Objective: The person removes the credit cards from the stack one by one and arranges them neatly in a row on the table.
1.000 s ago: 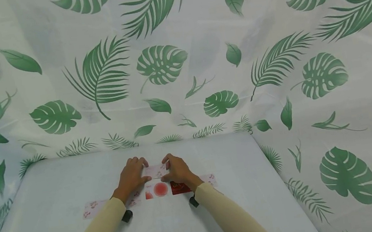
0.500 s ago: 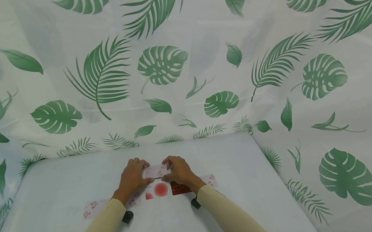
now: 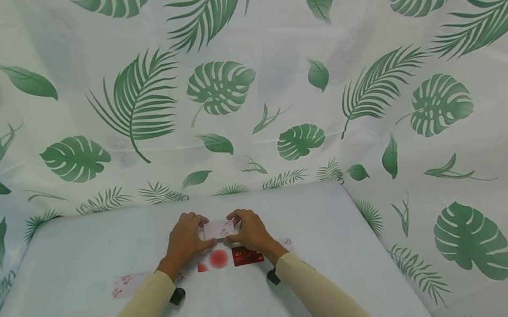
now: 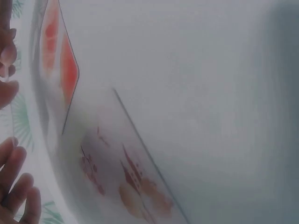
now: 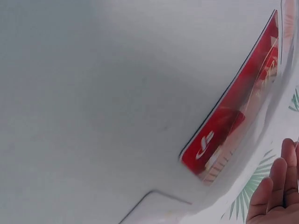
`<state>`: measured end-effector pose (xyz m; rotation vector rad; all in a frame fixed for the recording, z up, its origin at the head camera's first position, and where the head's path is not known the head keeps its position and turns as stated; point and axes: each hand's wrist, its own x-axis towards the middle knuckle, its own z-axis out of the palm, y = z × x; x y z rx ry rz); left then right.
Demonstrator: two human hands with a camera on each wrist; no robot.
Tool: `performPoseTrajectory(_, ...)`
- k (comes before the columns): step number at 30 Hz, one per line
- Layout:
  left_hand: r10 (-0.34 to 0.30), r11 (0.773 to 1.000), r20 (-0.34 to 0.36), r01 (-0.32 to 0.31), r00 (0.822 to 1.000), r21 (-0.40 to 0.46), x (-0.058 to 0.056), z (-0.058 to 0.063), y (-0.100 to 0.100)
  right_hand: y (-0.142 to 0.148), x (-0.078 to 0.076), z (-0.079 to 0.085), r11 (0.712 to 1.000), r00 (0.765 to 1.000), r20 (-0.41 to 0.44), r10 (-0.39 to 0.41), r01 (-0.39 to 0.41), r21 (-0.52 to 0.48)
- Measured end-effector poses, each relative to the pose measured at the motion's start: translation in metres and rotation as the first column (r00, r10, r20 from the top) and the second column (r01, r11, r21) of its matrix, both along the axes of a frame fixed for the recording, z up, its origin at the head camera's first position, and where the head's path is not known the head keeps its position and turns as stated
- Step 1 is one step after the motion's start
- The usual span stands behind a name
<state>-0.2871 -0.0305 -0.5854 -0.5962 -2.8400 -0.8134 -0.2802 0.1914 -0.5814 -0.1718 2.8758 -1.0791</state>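
Note:
A pale pink card (image 3: 218, 229) with small floral marks is pinched at its two short ends, slightly above the table. My left hand (image 3: 185, 240) grips its left end between thumb and fingers. Its right end is pinched by my right hand (image 3: 251, 231) in the same way. Just nearer to me lie a white card (image 3: 218, 259) with a red disc and a red card (image 3: 247, 255) with gold lettering. In the wrist views only some fingers (image 4: 18, 186) show at the edge, and the held card is mostly out of sight.
A pink floral card (image 3: 128, 285) lies to the left. Another floral card (image 4: 140, 182) is partly hidden under my left wrist. One more floral card (image 3: 288, 244) shows behind my right wrist. A leaf-patterned sheet (image 3: 234, 156) hangs behind the white table (image 3: 236, 312).
Both hands have shifted a little to the right and away from me, carrying the pink card off the row. More of the red card shows now. The lying cards stay put.

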Motion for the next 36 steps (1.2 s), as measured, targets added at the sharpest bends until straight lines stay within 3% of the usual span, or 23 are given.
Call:
performPoseTrajectory(9, 0.019, 1.000, -0.022, -0.020, 1.000, -0.007, 0.001, -0.001, 0.008, 0.004, 0.005, 0.004, 0.998, 0.998, 0.037, -0.056, 0.055, 0.022)
performPoseTrajectory(15, 0.010, 0.999, -0.082, -0.013, 0.997, -0.039, 0.002, -0.002, 0.012, 0.010, 0.010, 0.003, 0.998, 0.998, 0.005, -0.057, 0.057, -0.002)
performPoseTrajectory(28, -0.033, 0.999, -0.222, 0.028, 0.975, -0.027, 0.006, -0.003, 0.017, 0.023, 0.020, 0.009, 0.999, 0.998, -0.058, -0.025, 0.023, -0.046)
performPoseTrajectory(36, -0.036, 0.999, -0.262, 0.037, 0.964, -0.002, 0.011, 0.002, 0.022, 0.029, 0.025, 0.014, 0.998, 0.996, -0.083, -0.024, 0.019, -0.059)
